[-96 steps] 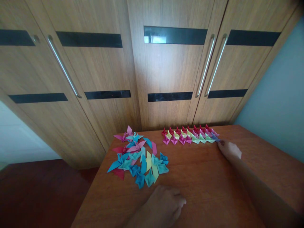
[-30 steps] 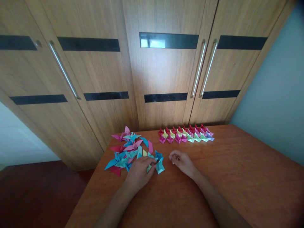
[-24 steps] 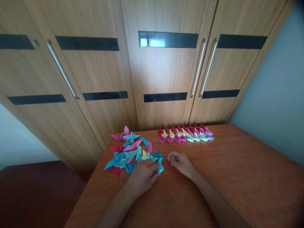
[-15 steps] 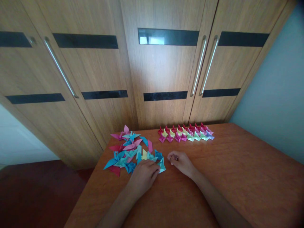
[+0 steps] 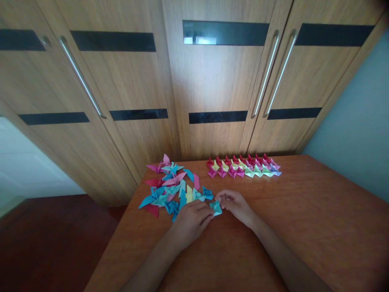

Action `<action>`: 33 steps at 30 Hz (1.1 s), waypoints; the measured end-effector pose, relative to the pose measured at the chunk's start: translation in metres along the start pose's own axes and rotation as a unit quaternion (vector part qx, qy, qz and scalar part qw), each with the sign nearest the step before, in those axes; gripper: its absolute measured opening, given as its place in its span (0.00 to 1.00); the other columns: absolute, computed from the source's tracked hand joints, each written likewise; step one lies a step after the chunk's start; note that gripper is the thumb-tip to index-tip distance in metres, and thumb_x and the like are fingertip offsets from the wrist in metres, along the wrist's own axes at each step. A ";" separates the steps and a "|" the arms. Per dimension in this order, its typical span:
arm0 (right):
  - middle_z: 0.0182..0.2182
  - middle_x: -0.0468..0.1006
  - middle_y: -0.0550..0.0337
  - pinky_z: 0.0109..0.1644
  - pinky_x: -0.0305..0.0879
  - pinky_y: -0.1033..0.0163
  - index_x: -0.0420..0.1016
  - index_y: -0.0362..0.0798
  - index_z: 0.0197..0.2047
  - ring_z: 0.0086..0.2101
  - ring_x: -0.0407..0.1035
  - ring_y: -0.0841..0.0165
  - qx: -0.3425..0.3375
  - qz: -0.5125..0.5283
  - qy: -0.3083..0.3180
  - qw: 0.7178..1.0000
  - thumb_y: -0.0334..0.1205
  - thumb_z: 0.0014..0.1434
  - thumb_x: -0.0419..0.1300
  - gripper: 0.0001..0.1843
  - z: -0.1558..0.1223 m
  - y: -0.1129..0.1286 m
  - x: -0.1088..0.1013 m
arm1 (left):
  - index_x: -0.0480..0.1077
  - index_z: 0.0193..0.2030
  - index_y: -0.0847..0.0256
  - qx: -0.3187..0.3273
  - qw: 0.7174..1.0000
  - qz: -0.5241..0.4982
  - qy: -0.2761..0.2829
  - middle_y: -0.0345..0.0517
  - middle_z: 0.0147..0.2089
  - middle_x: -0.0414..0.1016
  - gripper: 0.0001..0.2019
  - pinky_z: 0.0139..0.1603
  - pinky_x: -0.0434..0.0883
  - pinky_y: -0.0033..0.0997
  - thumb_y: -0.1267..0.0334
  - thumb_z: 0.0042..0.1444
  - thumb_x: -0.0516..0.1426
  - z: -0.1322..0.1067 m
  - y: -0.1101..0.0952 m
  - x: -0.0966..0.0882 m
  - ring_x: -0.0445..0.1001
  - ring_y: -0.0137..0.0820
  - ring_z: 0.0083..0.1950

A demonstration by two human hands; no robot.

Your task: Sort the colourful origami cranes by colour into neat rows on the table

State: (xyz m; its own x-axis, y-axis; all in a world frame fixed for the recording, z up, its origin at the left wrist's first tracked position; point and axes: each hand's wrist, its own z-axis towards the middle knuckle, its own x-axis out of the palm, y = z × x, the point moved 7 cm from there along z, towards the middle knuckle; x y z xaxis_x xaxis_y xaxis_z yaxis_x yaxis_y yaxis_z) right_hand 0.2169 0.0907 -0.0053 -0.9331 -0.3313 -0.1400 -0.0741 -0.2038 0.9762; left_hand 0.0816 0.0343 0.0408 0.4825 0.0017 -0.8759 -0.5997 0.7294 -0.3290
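A small light-teal origami paper piece (image 5: 216,208) with pointed corners is between my two hands, just above or on the table. My left hand (image 5: 193,219) pinches its left side with thumb and fingers. My right hand (image 5: 235,206) is closed, its fingertips at the piece's upper right corner. Beside and behind my left hand lies a loose pile of folded paper: a blue origami piece (image 5: 207,193), a yellow strip (image 5: 189,194), a dark blue piece (image 5: 172,207) and several paper cranes, among them a pink crane (image 5: 174,179). My left hand hides part of the pile.
Rows of small origami pieces (image 5: 232,171) in red, yellow, pink, green and violet stand at the back of the wooden table (image 5: 304,227). Behind the table rises a wooden wardrobe (image 5: 212,81) with metal handles. The table's left edge drops to a dark red floor (image 5: 60,239).
The light-teal piece has moved away from the pile, rightward, with my left hand. My right hand's fingertips now meet it. The camera view has shifted slightly.
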 end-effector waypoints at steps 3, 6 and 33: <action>0.21 0.70 0.65 0.28 0.58 0.68 0.73 0.46 0.33 0.24 0.63 0.74 0.008 0.003 -0.004 1.000 0.50 0.56 0.58 0.15 0.000 -0.002 -0.001 | 0.72 0.44 0.57 0.008 1.000 -0.003 0.005 0.44 0.40 0.76 0.08 0.46 0.68 0.31 0.66 0.62 0.52 0.000 -0.002 0.001 0.72 0.32 0.43; 0.21 0.70 0.64 0.27 0.57 0.68 0.73 0.46 0.32 0.23 0.63 0.74 0.026 0.004 -0.002 1.000 0.51 0.55 0.58 0.15 0.000 -0.002 0.001 | 0.72 0.41 0.59 0.019 1.000 -0.008 0.017 0.44 0.38 0.76 0.08 0.44 0.68 0.30 0.67 0.62 0.52 -0.001 -0.005 0.003 0.72 0.32 0.42; 0.22 0.75 0.60 0.32 0.62 0.63 0.74 0.48 0.33 0.25 0.69 0.66 -0.007 -0.248 -0.165 0.955 0.43 0.57 0.50 0.13 0.008 -0.018 -0.057 | 0.74 0.38 0.60 -0.167 0.967 0.158 0.114 0.53 0.40 0.78 0.11 0.42 0.70 0.38 0.66 0.61 0.49 0.108 0.045 0.031 0.76 0.41 0.43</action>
State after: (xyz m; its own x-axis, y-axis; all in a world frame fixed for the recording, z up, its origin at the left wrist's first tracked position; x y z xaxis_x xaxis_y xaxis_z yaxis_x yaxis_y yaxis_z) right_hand 0.2687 0.1206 -0.0131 -0.8445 0.1173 -0.5225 -0.5332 -0.2740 0.8004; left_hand 0.1384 0.1411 0.0372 0.1123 0.0098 -0.9936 -0.8851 0.4556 -0.0955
